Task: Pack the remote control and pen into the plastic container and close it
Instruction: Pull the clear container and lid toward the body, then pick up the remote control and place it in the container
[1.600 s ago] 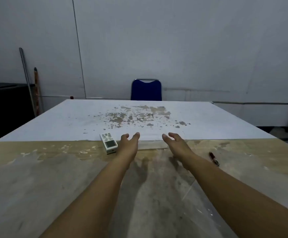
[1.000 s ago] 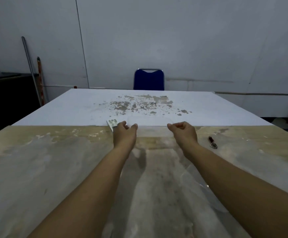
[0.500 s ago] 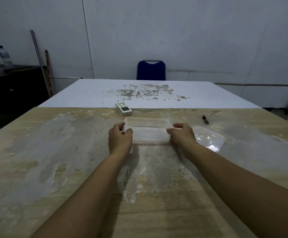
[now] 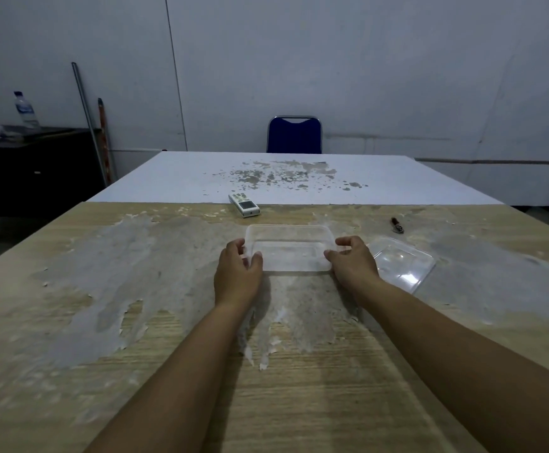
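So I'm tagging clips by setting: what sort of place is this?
Likely a bare workroom or storage room, not a home: a large worn table with peeling surface, plain grey walls, one blue chair, and poles leaning in the corner beside a dark cabinet.

Two bare forearms enter from the bottom edge, no sleeves in view. Left hand point(image 4: 238, 273) bare: no glove, ring, watch or band at the wrist. Right hand point(image 4: 354, 261) likewise bare, wrist unadorned. Fingers point(image 4: 336, 255) short-nailed as far as can be told; dim light hides detail. Forearms smooth, no visible marks or tattoos. Nothing of the torso or upper arms shows.
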